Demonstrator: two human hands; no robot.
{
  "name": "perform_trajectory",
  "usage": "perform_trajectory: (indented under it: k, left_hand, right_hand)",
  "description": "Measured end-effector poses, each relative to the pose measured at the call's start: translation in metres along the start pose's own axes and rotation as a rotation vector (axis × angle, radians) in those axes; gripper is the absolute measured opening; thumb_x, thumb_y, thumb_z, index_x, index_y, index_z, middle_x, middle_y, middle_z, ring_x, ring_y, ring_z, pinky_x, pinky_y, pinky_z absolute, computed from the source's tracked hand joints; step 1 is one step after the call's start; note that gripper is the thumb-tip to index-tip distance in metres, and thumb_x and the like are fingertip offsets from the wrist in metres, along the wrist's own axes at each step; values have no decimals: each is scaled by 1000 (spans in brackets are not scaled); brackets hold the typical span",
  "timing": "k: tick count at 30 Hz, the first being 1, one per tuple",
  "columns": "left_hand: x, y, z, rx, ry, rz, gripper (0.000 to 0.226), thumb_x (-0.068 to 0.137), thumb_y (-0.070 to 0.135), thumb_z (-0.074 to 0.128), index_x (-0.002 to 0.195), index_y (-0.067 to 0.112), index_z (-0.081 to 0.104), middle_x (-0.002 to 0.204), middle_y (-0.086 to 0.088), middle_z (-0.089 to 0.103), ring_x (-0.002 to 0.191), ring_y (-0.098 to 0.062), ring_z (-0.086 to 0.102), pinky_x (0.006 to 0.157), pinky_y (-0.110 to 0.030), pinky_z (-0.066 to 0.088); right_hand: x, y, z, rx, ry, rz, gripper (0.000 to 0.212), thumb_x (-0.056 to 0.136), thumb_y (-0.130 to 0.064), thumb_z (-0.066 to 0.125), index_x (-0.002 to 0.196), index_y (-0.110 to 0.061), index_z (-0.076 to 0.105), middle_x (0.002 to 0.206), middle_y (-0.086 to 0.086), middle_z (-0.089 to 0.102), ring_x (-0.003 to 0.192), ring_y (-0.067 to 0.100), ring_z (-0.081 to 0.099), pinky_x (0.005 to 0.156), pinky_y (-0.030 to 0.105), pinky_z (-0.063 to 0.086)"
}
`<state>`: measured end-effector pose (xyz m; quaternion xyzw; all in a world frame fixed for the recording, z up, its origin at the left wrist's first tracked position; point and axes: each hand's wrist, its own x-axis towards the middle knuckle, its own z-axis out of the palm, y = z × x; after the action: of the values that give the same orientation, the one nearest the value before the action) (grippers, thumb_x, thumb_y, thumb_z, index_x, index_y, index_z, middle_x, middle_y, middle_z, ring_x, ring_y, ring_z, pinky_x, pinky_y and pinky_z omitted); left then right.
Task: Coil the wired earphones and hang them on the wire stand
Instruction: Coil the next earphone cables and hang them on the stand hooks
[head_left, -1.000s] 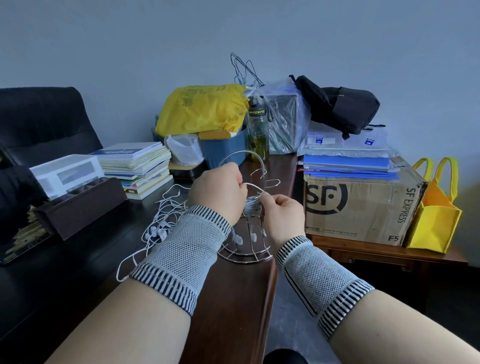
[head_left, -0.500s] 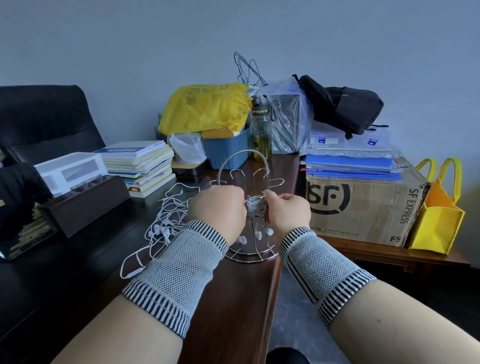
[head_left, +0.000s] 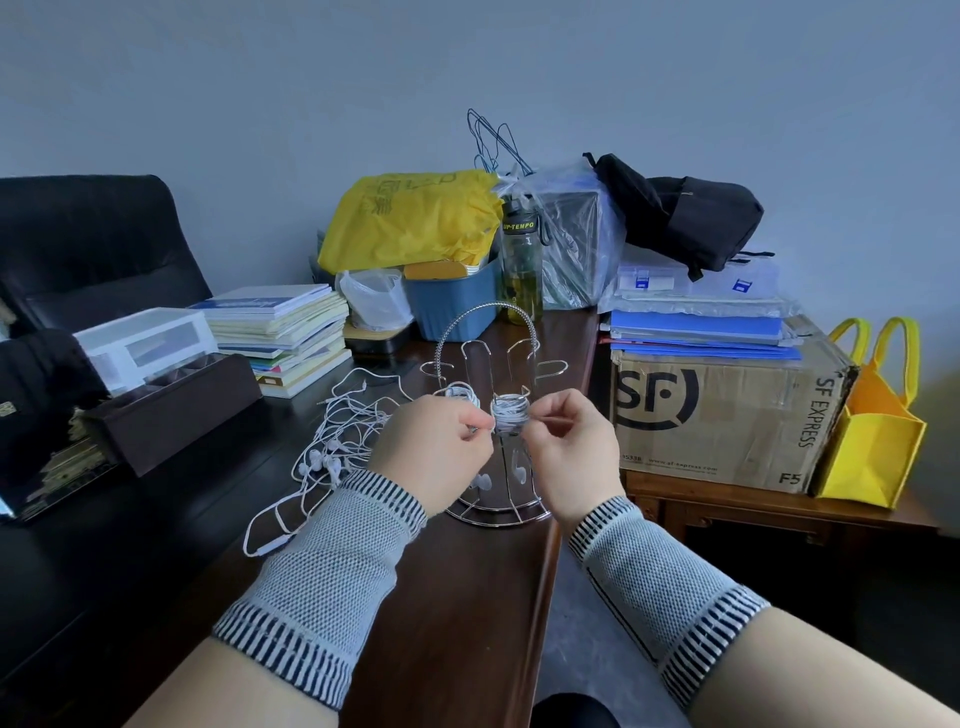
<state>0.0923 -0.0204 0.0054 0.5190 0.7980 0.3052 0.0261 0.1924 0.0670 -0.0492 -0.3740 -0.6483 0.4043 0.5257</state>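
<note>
A chrome wire stand (head_left: 487, 358) with a looped handle and several hooks sits near the right edge of the dark desk. A coiled bundle of white earphones (head_left: 510, 410) hangs at the stand's middle. My left hand (head_left: 436, 451) and my right hand (head_left: 569, 452) pinch this coil from either side, fingers closed on its wire. A second coil (head_left: 462, 392) shows just above my left hand. Earbuds (head_left: 519, 470) dangle inside the stand's lower frame. A loose tangle of white earphones (head_left: 337, 441) lies on the desk to the left.
Stacked books (head_left: 280, 332), a white box and a dark organiser tray (head_left: 171, 405) stand at the left. A blue bin, a yellow bag (head_left: 410, 218) and a bottle (head_left: 521, 270) are behind the stand. A cardboard box (head_left: 722, 410) and a yellow tote sit on the side table at the right.
Both hands have dropped slightly and drawn apart from around the stand's middle. They now pinch the coil with the fingertips, and the coil is in plain view between them.
</note>
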Motion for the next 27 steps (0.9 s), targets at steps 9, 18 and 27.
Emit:
perform_trajectory:
  k: [9,18,27]
  left_hand:
    - [-6,2,2,331,79,58,30,95,22,45,109,27,71,92,1,74,92,-22,65,83,-37,54]
    - [-6,6,1,318,90,12,27,93,20,47,99,19,74,96,-2,74,96,-23,64,84,-37,53]
    - [-5,4,1,368,97,10,27,95,23,47,102,22,72,99,-1,72,95,-23,63,81,-34,52]
  right_hand:
    - [-5,5,-2,-79,-77,-169,24,86,-7,61,98,-28,57,105,-7,54,88,3,60,84,28,52]
    - [6,-4,-2,-143,-97,-58,22,87,-27,66,108,-21,65,107,-4,62,85,7,62,88,31,52]
    - [14,-8,2,-228,-102,-37,7,90,-35,60,86,-29,58,95,-1,65,81,11,62,81,32,52]
